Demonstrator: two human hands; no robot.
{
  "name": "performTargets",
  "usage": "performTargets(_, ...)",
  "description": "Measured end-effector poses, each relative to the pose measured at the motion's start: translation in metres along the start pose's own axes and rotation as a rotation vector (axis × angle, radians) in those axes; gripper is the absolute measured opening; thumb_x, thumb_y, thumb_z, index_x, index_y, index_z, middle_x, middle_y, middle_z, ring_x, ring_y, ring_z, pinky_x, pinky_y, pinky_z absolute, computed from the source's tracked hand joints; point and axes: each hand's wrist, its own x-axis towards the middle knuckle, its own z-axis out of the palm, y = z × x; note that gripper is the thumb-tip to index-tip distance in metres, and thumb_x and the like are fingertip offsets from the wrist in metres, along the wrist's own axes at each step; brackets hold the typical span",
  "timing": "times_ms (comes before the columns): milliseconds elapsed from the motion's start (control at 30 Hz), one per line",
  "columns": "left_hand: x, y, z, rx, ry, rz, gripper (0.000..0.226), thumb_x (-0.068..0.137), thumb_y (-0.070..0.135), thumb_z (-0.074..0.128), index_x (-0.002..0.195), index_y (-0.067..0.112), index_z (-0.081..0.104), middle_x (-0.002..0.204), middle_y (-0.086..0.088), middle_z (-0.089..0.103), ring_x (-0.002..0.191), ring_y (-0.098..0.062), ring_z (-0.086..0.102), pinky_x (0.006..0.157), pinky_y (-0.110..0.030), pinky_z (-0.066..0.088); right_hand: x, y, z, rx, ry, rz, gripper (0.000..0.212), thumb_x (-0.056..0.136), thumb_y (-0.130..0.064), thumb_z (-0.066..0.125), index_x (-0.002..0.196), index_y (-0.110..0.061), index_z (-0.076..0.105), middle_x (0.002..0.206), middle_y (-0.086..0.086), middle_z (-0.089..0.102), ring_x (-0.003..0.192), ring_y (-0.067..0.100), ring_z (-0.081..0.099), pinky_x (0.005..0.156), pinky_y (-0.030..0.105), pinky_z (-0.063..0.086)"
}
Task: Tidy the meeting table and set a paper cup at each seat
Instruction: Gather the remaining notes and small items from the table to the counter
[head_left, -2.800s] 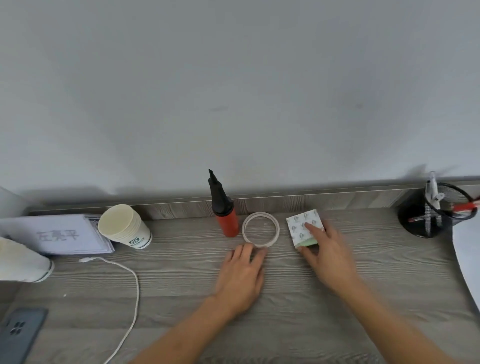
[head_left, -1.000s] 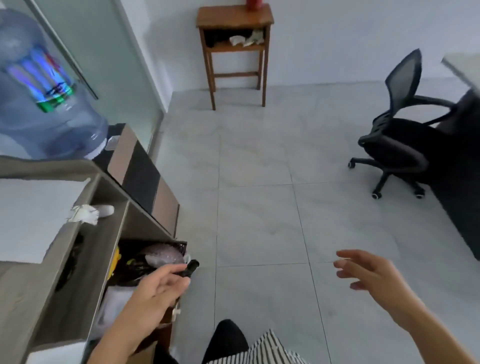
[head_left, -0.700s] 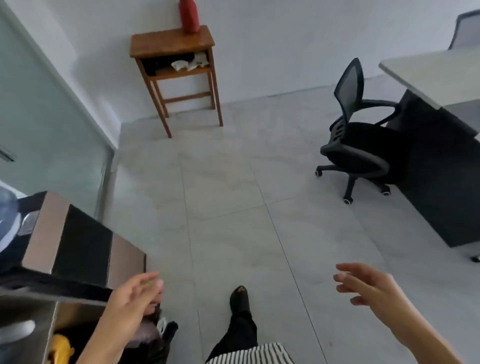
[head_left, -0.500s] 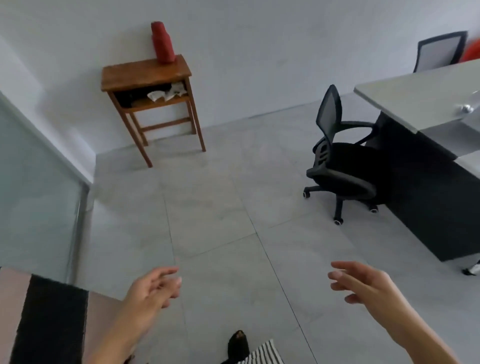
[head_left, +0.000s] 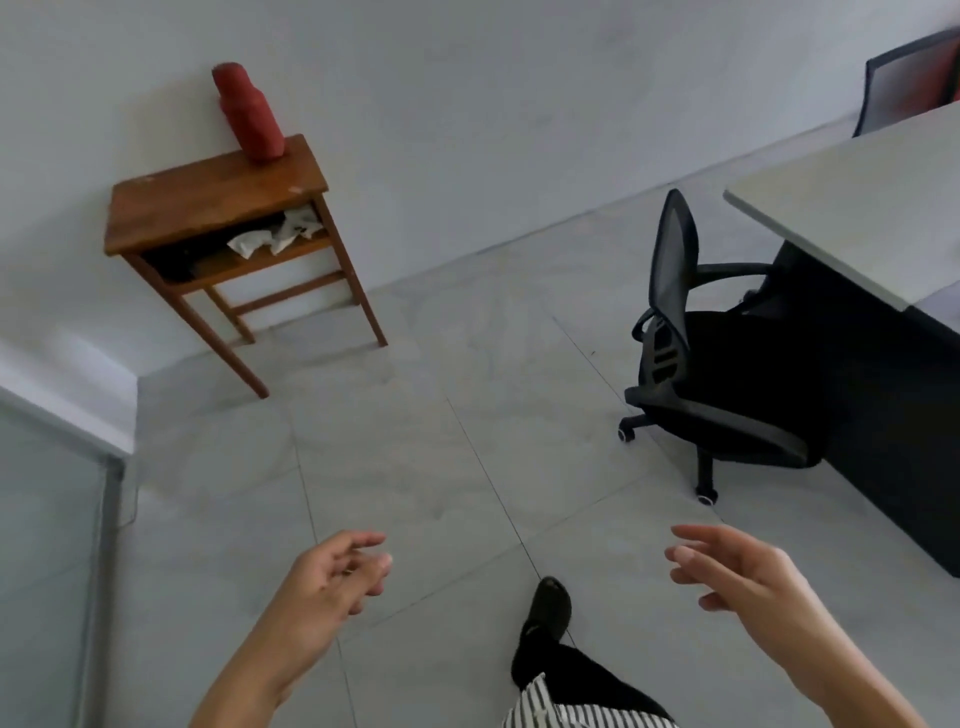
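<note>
The meeting table (head_left: 852, 197) shows at the upper right as a pale grey top over a dark base, and no paper cup is in view. My left hand (head_left: 327, 582) hangs over the floor at the lower middle, empty, with its fingers loosely apart. My right hand (head_left: 743, 577) is held out at the lower right, also empty with fingers spread. Both hands are well short of the table.
A black mesh office chair (head_left: 706, 374) stands against the table's near side. A small wooden side table (head_left: 218, 208) with a red flask (head_left: 249, 111) stands by the far wall. A glass partition (head_left: 47, 545) is at left. My foot (head_left: 548, 603) is on the grey tiled floor.
My view has swung from the wooden counter and the storage shelf round to the room. My left hand let go of the dark item at the shelf and came up empty.
</note>
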Motion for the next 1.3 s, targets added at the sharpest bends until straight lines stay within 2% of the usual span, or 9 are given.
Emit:
performTargets(133, 0.079, 0.071, -0.016, 0.038, 0.054, 0.022, 0.045, 0.063, 0.045, 0.067, 0.103, 0.023, 0.066, 0.09, -0.011, 0.074, 0.08, -0.015, 0.072, 0.071, -0.027, 0.052, 0.106, -0.069, -0.001, -0.029, -0.041, -0.06, 0.02, 0.088, -0.019, 0.067, 0.107, -0.024, 0.067, 0.086, -0.005, 0.077, 0.079, 0.008, 0.072, 0.07, 0.03, 0.054)
performTargets(267, 0.151, 0.129, -0.027, 0.002, 0.104, 0.07, 0.038, 0.067, 0.041, 0.064, 0.102, 0.027, 0.066, 0.089, -0.006, 0.076, 0.081, -0.013, 0.072, 0.074, -0.028, 0.052, 0.197, -0.152, -0.003, -0.066, -0.079, -0.158, 0.021, 0.086, -0.021, 0.069, 0.105, -0.029, 0.067, 0.086, -0.007, 0.076, 0.077, 0.004, 0.07, 0.069, 0.026, 0.051)
performTargets(533, 0.33, 0.19, -0.036, 0.019, 0.043, -0.038, 0.068, 0.044, 0.058, 0.066, 0.099, 0.019, 0.067, 0.084, -0.008, 0.076, 0.075, -0.018, 0.07, 0.065, -0.026, 0.052, 0.358, -0.227, -0.001, -0.098, -0.032, -0.127, 0.021, 0.087, -0.019, 0.069, 0.104, -0.031, 0.065, 0.093, -0.003, 0.075, 0.081, 0.011, 0.071, 0.072, 0.031, 0.055)
performTargets(667, 0.44, 0.25, -0.042, 0.049, -0.006, 0.027, 0.052, 0.058, 0.054, 0.069, 0.101, 0.024, 0.066, 0.088, -0.007, 0.074, 0.083, -0.02, 0.07, 0.069, -0.027, 0.052, 0.435, -0.252, 0.0, -0.094, 0.069, -0.05, 0.021, 0.086, -0.022, 0.069, 0.104, -0.031, 0.066, 0.087, -0.005, 0.076, 0.08, 0.012, 0.071, 0.075, 0.037, 0.057)
performTargets(800, 0.54, 0.338, -0.044, 0.101, -0.085, 0.099, 0.015, 0.091, 0.024, 0.063, 0.105, 0.023, 0.064, 0.095, -0.008, 0.072, 0.09, -0.021, 0.068, 0.075, -0.03, 0.052, 0.498, -0.309, -0.012, -0.066, 0.148, -0.052, 0.022, 0.085, -0.025, 0.07, 0.104, -0.034, 0.065, 0.088, -0.01, 0.076, 0.076, 0.001, 0.07, 0.076, 0.034, 0.058)
performTargets(967, 0.646, 0.427, -0.015, 0.17, -0.198, 0.176, 0.028, 0.077, 0.034, 0.071, 0.102, 0.023, 0.066, 0.091, -0.01, 0.073, 0.085, -0.022, 0.069, 0.068, -0.026, 0.05, 0.558, -0.34, -0.039, 0.002, 0.245, -0.013, 0.024, 0.085, -0.028, 0.069, 0.107, -0.036, 0.065, 0.095, -0.008, 0.076, 0.085, 0.005, 0.071, 0.082, 0.035, 0.057)
performTargets(1067, 0.702, 0.463, 0.021, 0.21, -0.297, 0.165, 0.015, 0.086, 0.025, 0.07, 0.1, 0.025, 0.065, 0.089, -0.007, 0.072, 0.079, -0.019, 0.066, 0.059, -0.023, 0.044, 0.598, -0.342, -0.058, 0.038, 0.279, 0.054, 0.024, 0.085, -0.026, 0.069, 0.108, -0.033, 0.066, 0.095, -0.005, 0.076, 0.086, 0.007, 0.071, 0.083, 0.037, 0.057)
performTargets(1167, 0.759, 0.495, 0.06, 0.269, -0.368, 0.158, 0.025, 0.077, 0.035, 0.07, 0.1, 0.026, 0.067, 0.092, -0.01, 0.073, 0.087, -0.024, 0.07, 0.068, -0.026, 0.05, 0.654, -0.345, -0.087, 0.065, 0.322, 0.093, 0.023, 0.086, -0.024, 0.068, 0.108, -0.03, 0.067, 0.094, -0.003, 0.076, 0.085, 0.01, 0.071, 0.084, 0.04, 0.057)
performTargets(1300, 0.825, 0.55, 0.101, 0.311, -0.394, 0.16, 0.02, 0.086, 0.022, 0.07, 0.106, 0.022, 0.067, 0.094, -0.015, 0.071, 0.086, -0.023, 0.07, 0.076, -0.031, 0.052, 0.736, -0.364, -0.133, 0.085, 0.339, 0.102, 0.024, 0.086, -0.027, 0.068, 0.11, -0.029, 0.066, 0.092, -0.005, 0.076, 0.084, 0.008, 0.072, 0.079, 0.035, 0.058)
